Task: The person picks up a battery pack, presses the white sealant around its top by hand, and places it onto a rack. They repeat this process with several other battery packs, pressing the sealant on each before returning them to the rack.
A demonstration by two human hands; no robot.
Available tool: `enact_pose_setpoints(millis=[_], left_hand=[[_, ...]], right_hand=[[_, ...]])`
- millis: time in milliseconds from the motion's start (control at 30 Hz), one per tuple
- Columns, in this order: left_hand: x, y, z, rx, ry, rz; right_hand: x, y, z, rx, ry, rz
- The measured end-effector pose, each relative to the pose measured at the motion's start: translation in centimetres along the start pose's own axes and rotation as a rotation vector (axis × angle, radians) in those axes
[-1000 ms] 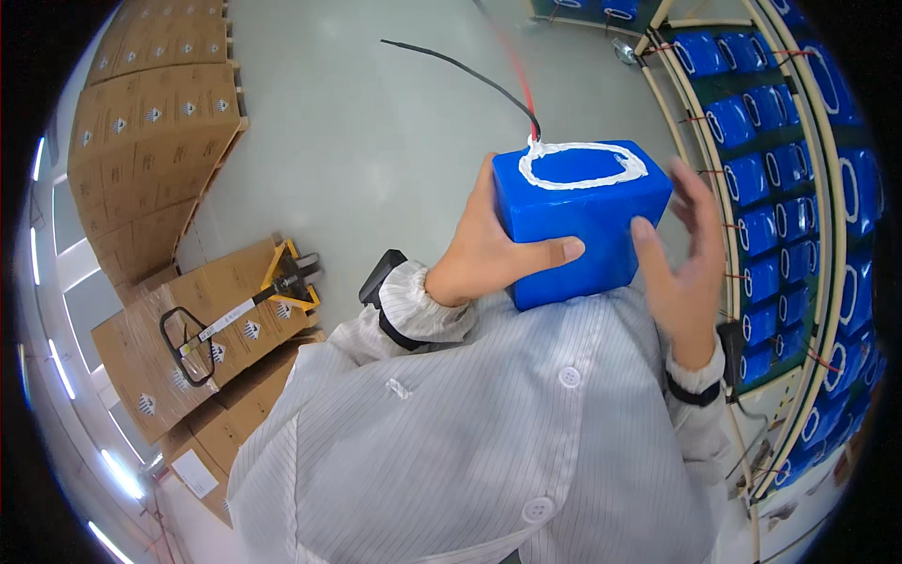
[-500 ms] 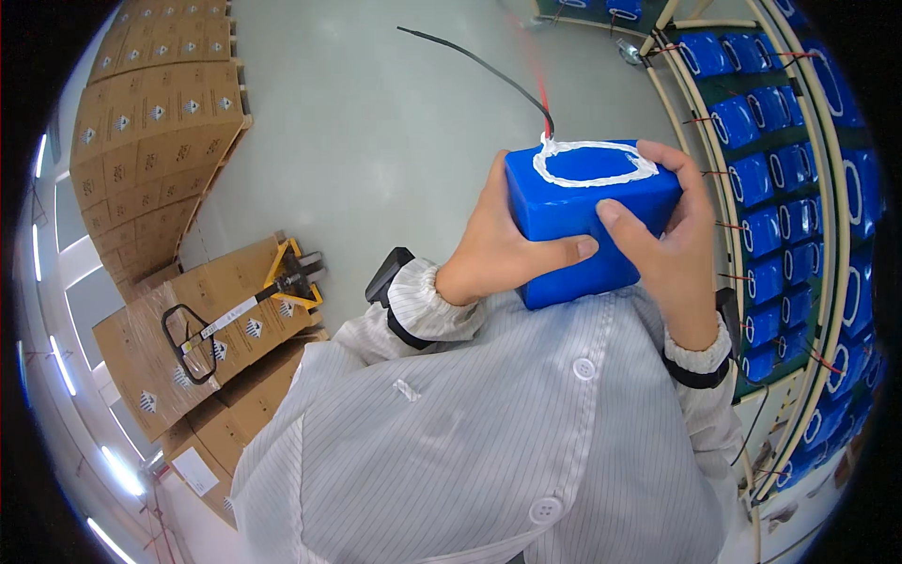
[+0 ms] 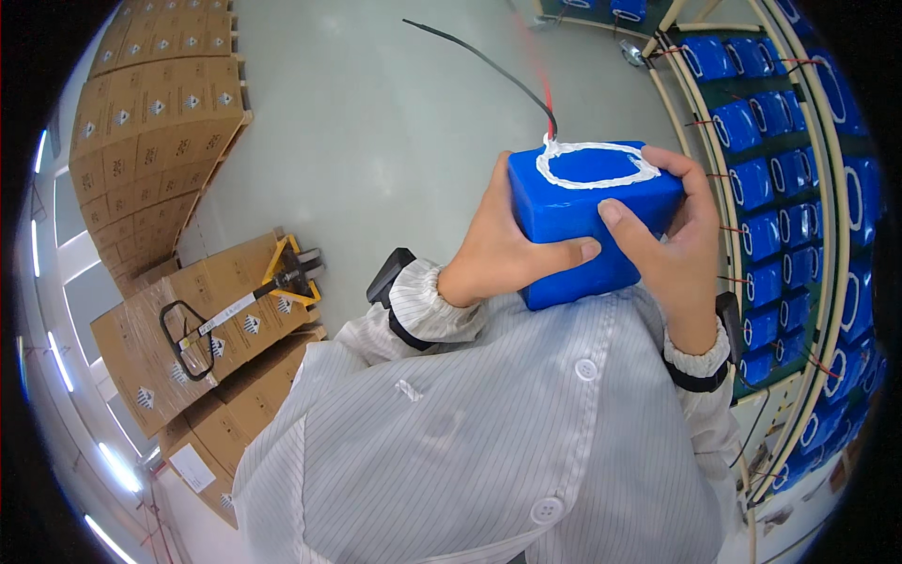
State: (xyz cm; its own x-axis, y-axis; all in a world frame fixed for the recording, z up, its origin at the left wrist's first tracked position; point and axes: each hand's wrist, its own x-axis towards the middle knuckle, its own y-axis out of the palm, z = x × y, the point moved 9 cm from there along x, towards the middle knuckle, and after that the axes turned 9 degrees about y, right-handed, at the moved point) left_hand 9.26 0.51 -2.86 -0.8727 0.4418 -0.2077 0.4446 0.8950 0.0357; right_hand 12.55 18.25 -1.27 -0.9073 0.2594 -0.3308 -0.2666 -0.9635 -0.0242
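- A grey floor [image 3: 366, 150] spreads out beyond the hands, the same as a second ago.
- On the right stands a rack [image 3: 719, 28] with cream poles, its shelves lined with similar blue packs [image 3: 750, 183].
- Brown cartons [image 3: 164, 103] are stacked on the left, with a pallet jack [image 3: 230, 313] near the lower pile.
- The blue block [image 3: 573, 216] is held up in front of the person's striped coat [image 3: 432, 451], its lower edge close to the cloth.
- The right hand [image 3: 681, 249] accounts for the main change: a second ago it was a blur at the block's right side, and now it grips there. Its thumb presses the front face and its index finger hooks over the top right corner; the remaining fingers are partly hidden.
- The left hand [image 3: 498, 244] keeps its hold on the left side, thumb flat along the front; whether its hidden fingers are spread, I cannot tell.
- With both sides held, the block looks steadier; the thumb tips are near each other, not touching.
- The block is box-shaped, glossy and smooth, slightly tilted.
- A rough white loop [image 3: 601, 183] rings its top.
- A black wire [image 3: 479, 54] arches leftward from the loop's left end; beside it a red wire [image 3: 549, 99] rises, blurring toward its tip.
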Motion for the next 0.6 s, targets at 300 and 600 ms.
enact_pose_setpoints(millis=[300,600], left_hand=[[0.01,0.07,0.06,-0.008,0.006,-0.007],[0.29,0.46,0.28,0.007,0.006,0.016]], right_hand=[[-0.22,-0.16,-0.42,0.034,-0.003,-0.041],[-0.37,-0.67,-0.47,0.003,-0.017,-0.055]])
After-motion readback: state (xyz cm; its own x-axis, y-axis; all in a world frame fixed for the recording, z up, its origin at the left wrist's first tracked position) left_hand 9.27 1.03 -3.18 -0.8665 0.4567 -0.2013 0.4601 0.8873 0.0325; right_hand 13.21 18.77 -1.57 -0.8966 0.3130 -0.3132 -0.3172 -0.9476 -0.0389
